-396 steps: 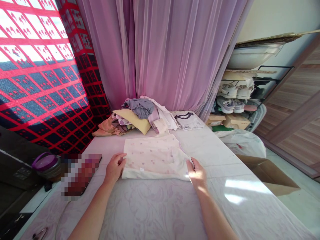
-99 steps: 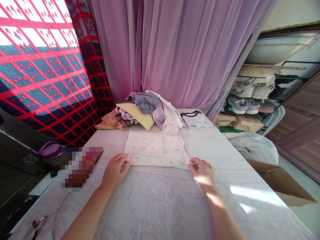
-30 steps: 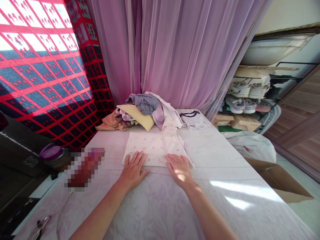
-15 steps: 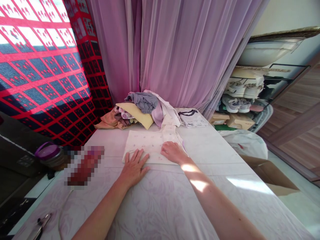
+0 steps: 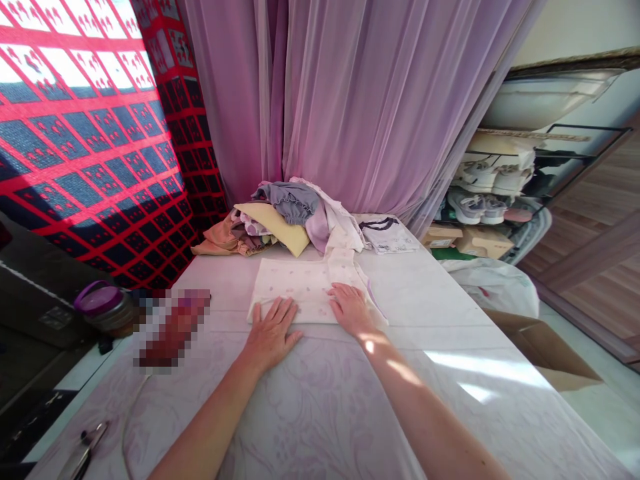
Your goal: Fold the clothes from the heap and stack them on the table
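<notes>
A cream-coloured garment with small printed motifs [image 5: 295, 280] lies flat and folded on the pale patterned cloth of the table. My left hand [image 5: 273, 330] rests on its near left edge, palm down with fingers spread. On the near right part lies my right hand [image 5: 350, 308], fingers stretched out over the fabric. One narrow part of the garment, perhaps a sleeve [image 5: 340, 250], reaches back towards a heap of clothes [image 5: 280, 223], where its end is hard to tell apart from other pale fabric. Purple trim shows along the right side.
Right of the heap lies a folded white shirt with dark neckline [image 5: 387, 235]. A blurred red object [image 5: 173, 330] with a cable and a metal tool [image 5: 87, 450] lie at the left. A purple-lidded jar [image 5: 103, 307] stands beyond the left edge; an open cardboard box [image 5: 540, 347] is at the right.
My right hand has gone from curled fingers to stretched out flat on the garment, and the near right corner now lies spread out. My left hand stays nearly in place.
</notes>
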A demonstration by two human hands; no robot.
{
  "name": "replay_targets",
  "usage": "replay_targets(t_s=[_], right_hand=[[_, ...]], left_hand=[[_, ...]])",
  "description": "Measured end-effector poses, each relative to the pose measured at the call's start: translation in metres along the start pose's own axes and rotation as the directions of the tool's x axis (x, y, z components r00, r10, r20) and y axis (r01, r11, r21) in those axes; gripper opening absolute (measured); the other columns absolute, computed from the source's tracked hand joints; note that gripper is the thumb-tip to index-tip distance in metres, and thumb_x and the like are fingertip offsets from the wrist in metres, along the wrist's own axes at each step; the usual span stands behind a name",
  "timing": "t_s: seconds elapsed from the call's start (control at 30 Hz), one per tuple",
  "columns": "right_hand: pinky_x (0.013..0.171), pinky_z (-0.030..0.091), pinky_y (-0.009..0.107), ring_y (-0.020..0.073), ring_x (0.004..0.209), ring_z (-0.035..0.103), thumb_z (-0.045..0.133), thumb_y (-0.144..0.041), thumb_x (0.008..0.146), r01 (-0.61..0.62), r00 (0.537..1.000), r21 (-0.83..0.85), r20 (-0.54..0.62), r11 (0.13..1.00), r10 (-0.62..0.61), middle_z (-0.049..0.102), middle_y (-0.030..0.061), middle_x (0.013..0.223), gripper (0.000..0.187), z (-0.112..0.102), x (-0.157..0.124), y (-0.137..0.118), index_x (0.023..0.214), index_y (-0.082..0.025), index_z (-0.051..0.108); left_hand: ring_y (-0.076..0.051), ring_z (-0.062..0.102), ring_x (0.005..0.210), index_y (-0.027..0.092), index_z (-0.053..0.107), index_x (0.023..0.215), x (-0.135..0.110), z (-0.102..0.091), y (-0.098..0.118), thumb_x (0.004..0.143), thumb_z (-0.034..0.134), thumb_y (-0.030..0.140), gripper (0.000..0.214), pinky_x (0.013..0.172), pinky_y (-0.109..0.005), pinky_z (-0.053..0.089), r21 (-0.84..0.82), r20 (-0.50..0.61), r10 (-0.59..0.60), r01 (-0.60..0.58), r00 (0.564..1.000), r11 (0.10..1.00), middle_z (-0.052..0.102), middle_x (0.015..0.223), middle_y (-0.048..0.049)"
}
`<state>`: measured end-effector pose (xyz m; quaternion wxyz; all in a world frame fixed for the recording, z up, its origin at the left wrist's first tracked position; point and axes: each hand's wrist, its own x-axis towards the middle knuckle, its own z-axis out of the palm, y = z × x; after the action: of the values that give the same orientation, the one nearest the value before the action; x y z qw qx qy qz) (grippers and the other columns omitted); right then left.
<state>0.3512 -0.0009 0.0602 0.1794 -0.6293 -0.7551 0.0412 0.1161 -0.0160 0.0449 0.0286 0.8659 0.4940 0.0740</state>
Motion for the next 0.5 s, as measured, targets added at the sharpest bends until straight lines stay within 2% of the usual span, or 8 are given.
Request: replay_targets(t_s=[0.07, 0.13, 0.27, 0.37, 0.5], right_hand=[[0.111, 0.022, 0.04, 0.0193, 0.133, 0.039, 0.038, -0.027, 0.095, 0.076, 0.997, -0.02, 0.021, 0.997, -0.075, 0.05, 0.0061, 0.142, 0.037, 0.001, -0.011, -0.005, 0.127, -0.023, 0.057], [0.114, 0.016, 0.044, 0.0209, 0.14, 0.029, 0.036, -0.035, 0.096, 0.122, 0.987, -0.039, 0.114, 0.992, -0.117, 0.042, 0.0053, 0.149, 0.044, 0.002, -0.024, -0.009, 0.137, -0.025, 0.048], [0.115, 0.011, 0.049, 0.0226, 0.144, 0.019, 0.033, -0.045, 0.096, 0.123, 0.952, -0.055, 0.289, 0.991, -0.102, 0.029, 0.0059, 0.155, 0.055, 0.004, -0.04, -0.012, 0.146, -0.023, 0.035], [0.116, 0.01, 0.05, 0.0226, 0.144, 0.017, 0.031, -0.046, 0.096, 0.116, 0.943, -0.059, 0.32, 0.991, -0.091, 0.027, 0.0058, 0.156, 0.056, 0.002, -0.043, -0.012, 0.148, -0.023, 0.033], [0.115, 0.008, 0.053, 0.0242, 0.145, 0.017, 0.031, -0.05, 0.096, 0.121, 0.948, -0.073, 0.304, 0.99, -0.093, 0.024, 0.0052, 0.157, 0.056, 0.004, -0.043, -0.016, 0.147, -0.028, 0.033]], left_hand=[[-0.031, 0.027, 0.141, 0.028, 0.036, 0.145, 0.001, -0.002, 0.002, 0.093, 0.036, 0.055, 0.058, 0.111, -0.065, 0.009, 0.009, 0.032, -0.035, 0.034, 0.999, 0.999, 0.032, 0.154, -0.0079], [-0.031, 0.027, 0.141, 0.028, 0.038, 0.144, 0.001, -0.005, 0.004, 0.092, 0.038, 0.055, 0.059, 0.111, -0.064, 0.013, 0.026, 0.043, -0.065, 0.064, 0.997, 0.998, 0.03, 0.155, -0.0078], [-0.03, 0.027, 0.141, 0.028, 0.038, 0.144, 0.002, -0.008, 0.006, 0.091, 0.041, 0.054, 0.06, 0.113, -0.059, 0.015, 0.038, 0.039, -0.102, 0.1, 0.994, 0.994, 0.031, 0.155, -0.0076], [-0.03, 0.026, 0.142, 0.035, 0.039, 0.143, 0.002, -0.009, 0.006, 0.09, 0.044, 0.053, 0.056, 0.112, -0.061, 0.014, 0.028, 0.077, -0.1, 0.098, 0.992, 0.995, 0.028, 0.156, -0.0066], [-0.031, 0.023, 0.143, 0.039, 0.04, 0.141, 0.003, -0.011, 0.005, 0.09, 0.045, 0.052, 0.053, 0.111, -0.062, 0.012, 0.013, 0.096, -0.092, 0.092, 0.991, 0.996, 0.025, 0.157, -0.0071]])
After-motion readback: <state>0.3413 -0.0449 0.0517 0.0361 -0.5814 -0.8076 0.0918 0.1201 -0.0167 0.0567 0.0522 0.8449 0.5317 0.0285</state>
